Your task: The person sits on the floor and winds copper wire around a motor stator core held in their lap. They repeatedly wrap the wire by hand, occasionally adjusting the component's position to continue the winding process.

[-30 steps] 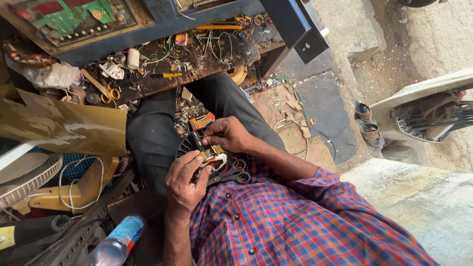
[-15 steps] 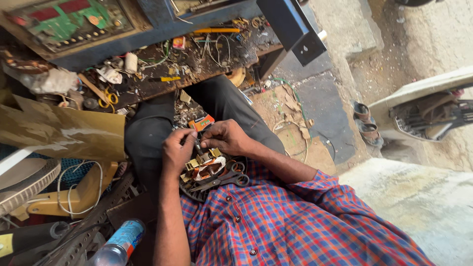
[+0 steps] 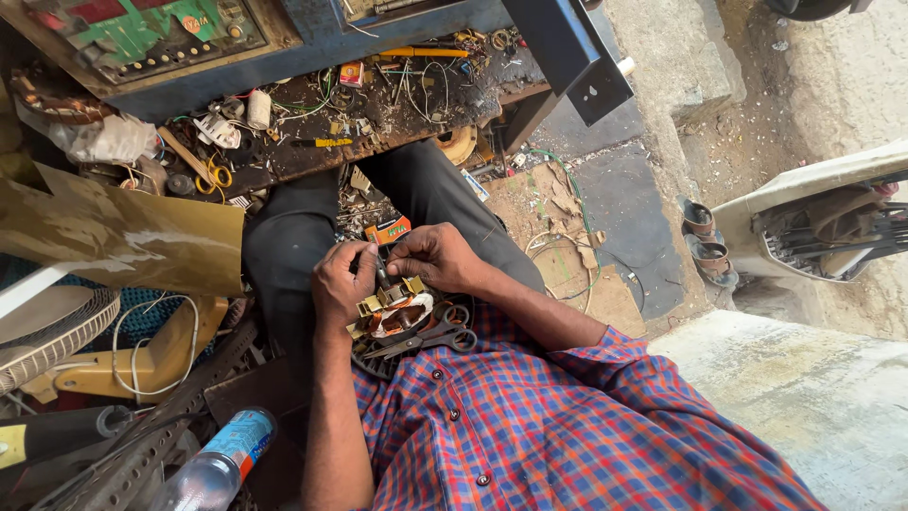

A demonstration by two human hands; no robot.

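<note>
Mostly the lower middle of the frame is filled by the person's red-and-blue checked shirt (image 3: 567, 426), cut off by the bottom edge. Across the top runs a cluttered workbench (image 3: 397, 104) strewn with wires and small parts too tangled to tell apart, and a green circuit board (image 3: 151, 28) sits at the upper left, partly cut off. A sheet of brown cardboard (image 3: 113, 237) covers the middle left and hides what lies beneath it. At the right edge a pale vehicle body (image 3: 813, 218) is only partly in view. A clear plastic bottle with a blue label (image 3: 222, 459) lies at the lower left.

At the centre, on the lap, rests a small motor stator with copper winding (image 3: 397, 312), half hidden by both hands. Black-handled scissors (image 3: 426, 336) lie just beside it, touching its lower edge. The left hand (image 3: 342, 279) pinches something small and dark at the stator's top; the right hand (image 3: 437, 257) closes its fingertips on the same spot. What they grip cannot be made out. A small orange box (image 3: 388, 230) lies just above the hands.
</note>
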